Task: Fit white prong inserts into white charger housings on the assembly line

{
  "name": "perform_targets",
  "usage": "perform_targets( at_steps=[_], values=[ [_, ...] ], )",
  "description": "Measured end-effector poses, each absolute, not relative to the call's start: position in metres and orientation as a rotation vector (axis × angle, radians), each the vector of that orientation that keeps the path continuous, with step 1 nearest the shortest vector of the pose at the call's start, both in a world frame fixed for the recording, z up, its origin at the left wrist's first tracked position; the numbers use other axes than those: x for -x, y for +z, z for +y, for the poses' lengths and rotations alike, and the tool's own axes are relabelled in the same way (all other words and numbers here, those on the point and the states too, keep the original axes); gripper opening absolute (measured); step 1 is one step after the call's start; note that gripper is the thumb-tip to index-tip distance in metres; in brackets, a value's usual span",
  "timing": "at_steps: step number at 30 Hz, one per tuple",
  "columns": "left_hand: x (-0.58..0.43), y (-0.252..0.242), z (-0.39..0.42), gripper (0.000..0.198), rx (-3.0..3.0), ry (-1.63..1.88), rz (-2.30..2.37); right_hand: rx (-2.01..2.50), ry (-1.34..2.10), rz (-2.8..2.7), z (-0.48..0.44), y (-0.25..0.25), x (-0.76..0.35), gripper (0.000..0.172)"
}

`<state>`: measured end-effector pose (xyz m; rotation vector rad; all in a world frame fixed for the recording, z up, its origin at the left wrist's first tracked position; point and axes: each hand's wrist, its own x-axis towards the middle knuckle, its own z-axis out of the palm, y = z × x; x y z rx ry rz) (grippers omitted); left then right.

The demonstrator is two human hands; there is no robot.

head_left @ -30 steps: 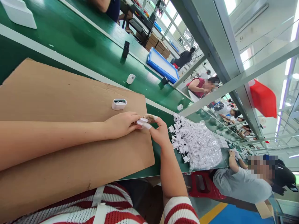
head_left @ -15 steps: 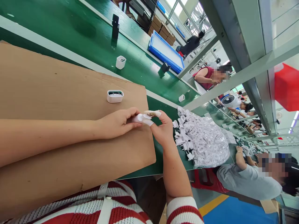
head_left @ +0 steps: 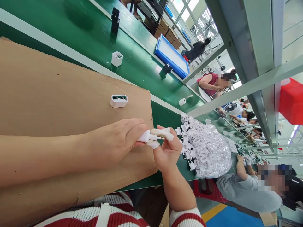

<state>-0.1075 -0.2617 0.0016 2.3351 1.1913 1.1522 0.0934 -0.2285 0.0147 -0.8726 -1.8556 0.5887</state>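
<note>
My left hand [head_left: 118, 137] reaches in from the left, closed around a small white power plug [head_left: 143, 136]; its fingers hide most of the body. My right hand [head_left: 167, 146], wearing white finger cots on thumb and finger, pinches the narrow end of the same plug, where thin prongs show. Both hands are just above the right part of the cardboard sheet [head_left: 71, 107]. Behind them on the cardboard stands a white oval charger housing [head_left: 119, 101], its open top showing a green circuit board.
A clear plastic bag [head_left: 210, 151] of white plug parts lies right of my hands, several spilling out. Another white housing [head_left: 117, 59], a small white part [head_left: 182, 101] and black blocks [head_left: 166, 69] stand on the green bench [head_left: 82, 41]. A co-worker [head_left: 248, 186] sits at the right.
My left hand has turned so its back faces up more. Both hands are lower in the view, and my right fingers now pinch the plug's prong end.
</note>
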Motion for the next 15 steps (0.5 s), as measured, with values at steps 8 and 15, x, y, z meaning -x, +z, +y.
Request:
perform_targets(
  at_steps=[8, 15],
  values=[
    [0.11, 0.014, -0.261, 0.042, -2.125, 0.959, 1.21, 0.916, 0.772, -1.859, -0.219, 0.005, -0.087, 0.025],
    [0.13, 0.038, -0.206, 0.055, -1.866, 0.947, 1.388, 1.357, 0.223, -1.905, -0.189, 0.032, -0.122, 0.068]
  ],
)
